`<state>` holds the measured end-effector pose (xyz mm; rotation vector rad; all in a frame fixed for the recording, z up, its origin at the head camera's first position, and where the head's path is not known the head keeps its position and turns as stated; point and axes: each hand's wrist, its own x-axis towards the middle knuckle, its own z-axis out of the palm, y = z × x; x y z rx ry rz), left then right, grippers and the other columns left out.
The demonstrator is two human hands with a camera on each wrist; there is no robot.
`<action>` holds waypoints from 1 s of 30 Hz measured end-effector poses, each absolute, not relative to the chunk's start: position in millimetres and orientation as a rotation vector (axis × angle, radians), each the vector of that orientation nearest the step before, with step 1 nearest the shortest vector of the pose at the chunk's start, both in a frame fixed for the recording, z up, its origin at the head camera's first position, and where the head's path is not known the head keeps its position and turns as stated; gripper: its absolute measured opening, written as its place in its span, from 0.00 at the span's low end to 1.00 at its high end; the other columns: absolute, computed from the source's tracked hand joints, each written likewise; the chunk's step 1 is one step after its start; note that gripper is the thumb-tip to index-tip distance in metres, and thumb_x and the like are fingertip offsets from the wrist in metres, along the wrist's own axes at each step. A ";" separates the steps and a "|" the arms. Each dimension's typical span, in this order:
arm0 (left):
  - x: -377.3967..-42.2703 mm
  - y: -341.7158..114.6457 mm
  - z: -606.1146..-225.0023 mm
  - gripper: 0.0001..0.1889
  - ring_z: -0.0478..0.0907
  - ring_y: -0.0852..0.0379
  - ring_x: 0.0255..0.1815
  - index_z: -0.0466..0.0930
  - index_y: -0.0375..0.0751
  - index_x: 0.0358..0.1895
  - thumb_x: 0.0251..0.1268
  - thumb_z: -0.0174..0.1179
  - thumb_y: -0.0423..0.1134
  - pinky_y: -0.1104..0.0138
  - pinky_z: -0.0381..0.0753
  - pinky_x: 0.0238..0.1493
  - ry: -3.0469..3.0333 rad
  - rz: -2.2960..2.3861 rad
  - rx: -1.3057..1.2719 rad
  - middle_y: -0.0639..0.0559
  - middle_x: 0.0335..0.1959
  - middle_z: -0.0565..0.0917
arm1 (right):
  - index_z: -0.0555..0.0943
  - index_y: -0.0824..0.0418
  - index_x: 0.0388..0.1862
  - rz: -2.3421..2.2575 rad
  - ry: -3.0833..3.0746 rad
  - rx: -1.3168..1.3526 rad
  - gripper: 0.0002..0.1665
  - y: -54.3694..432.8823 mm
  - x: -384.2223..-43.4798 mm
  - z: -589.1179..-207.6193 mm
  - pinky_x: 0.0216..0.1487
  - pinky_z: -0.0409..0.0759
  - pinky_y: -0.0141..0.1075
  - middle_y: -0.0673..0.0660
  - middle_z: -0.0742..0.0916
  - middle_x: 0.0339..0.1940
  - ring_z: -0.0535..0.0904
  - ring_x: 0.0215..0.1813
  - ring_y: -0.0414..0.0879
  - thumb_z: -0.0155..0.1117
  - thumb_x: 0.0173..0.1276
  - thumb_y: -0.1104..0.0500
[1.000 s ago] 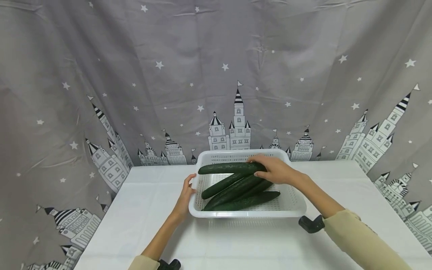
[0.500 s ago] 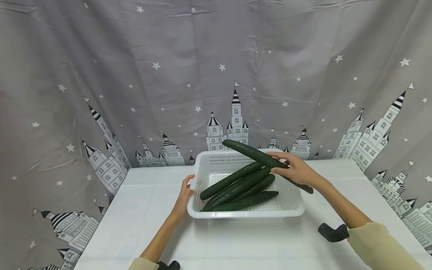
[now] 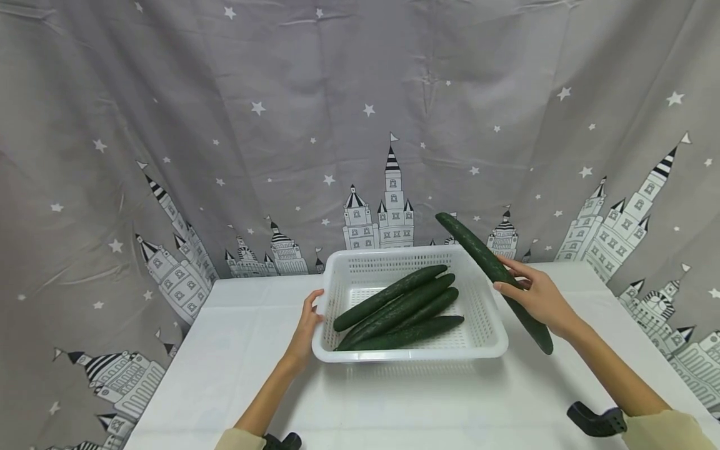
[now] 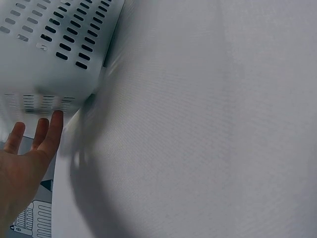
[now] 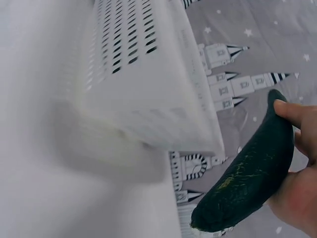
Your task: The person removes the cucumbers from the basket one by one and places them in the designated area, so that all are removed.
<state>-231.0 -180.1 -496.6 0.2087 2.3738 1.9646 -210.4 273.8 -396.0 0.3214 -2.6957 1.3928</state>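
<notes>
My right hand [image 3: 537, 297] grips a long dark green cucumber [image 3: 478, 251] around its middle, above the table beyond the right side of a white plastic basket [image 3: 413, 357]. The cucumber slants from upper left to lower right. In the right wrist view, the cucumber [image 5: 247, 173] lies between the thumb and fingers. Several more cucumbers [image 3: 402, 312] lie together inside the basket. My left hand [image 3: 305, 328] touches the basket's left end near the rim. The left wrist view shows its fingers [image 4: 51, 136] extended against the slotted wall [image 4: 69, 37].
A white cloth-covered table [image 3: 416, 406] lies under the basket. Behind it hangs a grey curtain [image 3: 360, 75] printed with castles and stars. Black wrist devices [image 3: 596, 420] sit at both sleeves.
My right hand has lifted the cucumber out of the basket and carried it rightward past the rim, turning it from level to steeply slanted. My left hand stays at the basket's left end.
</notes>
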 end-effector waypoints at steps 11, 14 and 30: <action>-234.5 -181.0 -499.9 0.32 0.65 0.37 0.67 0.47 0.52 0.77 0.69 0.36 0.39 0.51 0.66 0.61 2.359 1.977 0.209 0.36 0.72 0.61 | 0.59 0.62 0.79 1.402 -2.651 0.049 0.40 297.7 -197.8 -425.4 0.33 0.80 0.40 0.75 0.77 0.56 0.80 0.47 0.58 0.61 0.74 0.53; -235.5 -181.6 -501.0 0.32 0.65 0.38 0.67 0.48 0.52 0.77 0.68 0.36 0.39 0.53 0.67 0.59 2.359 1.978 0.202 0.36 0.72 0.62 | 0.59 0.63 0.78 1.362 -2.670 -0.021 0.40 300.7 -195.1 -440.8 0.34 0.80 0.41 0.77 0.75 0.58 0.79 0.52 0.68 0.61 0.74 0.52; -235.4 -180.6 -500.4 0.32 0.63 0.39 0.67 0.47 0.51 0.77 0.69 0.36 0.38 0.53 0.65 0.60 2.363 1.972 0.204 0.37 0.72 0.61 | 0.54 0.67 0.79 1.377 -2.765 -0.299 0.43 300.9 -186.2 -490.9 0.47 0.73 0.54 0.78 0.69 0.63 0.71 0.59 0.71 0.58 0.75 0.50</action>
